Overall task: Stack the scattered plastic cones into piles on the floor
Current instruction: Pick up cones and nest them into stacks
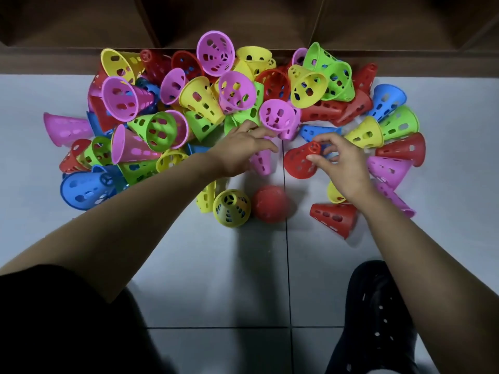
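Note:
Several perforated plastic cones in pink, yellow, green, red and blue lie in a loose heap (205, 103) on the grey tiled floor. My right hand (343, 163) pinches a red cone (298, 163) near its narrow end, thumb on its side, just above the floor. My left hand (240, 149) reaches forward with fingers stretched out, touching the lower edge of a pink cone (278, 117) in the heap. Another pink cone (262, 163) lies partly hidden under that hand.
A yellow cone (231, 207) and a blurred round red cone (270, 203) sit near me, with a red cone (334, 218) on its side to the right. A dark wooden cabinet base (243, 22) borders the heap behind. My dark-clothed legs (378, 319) fill the bottom corners.

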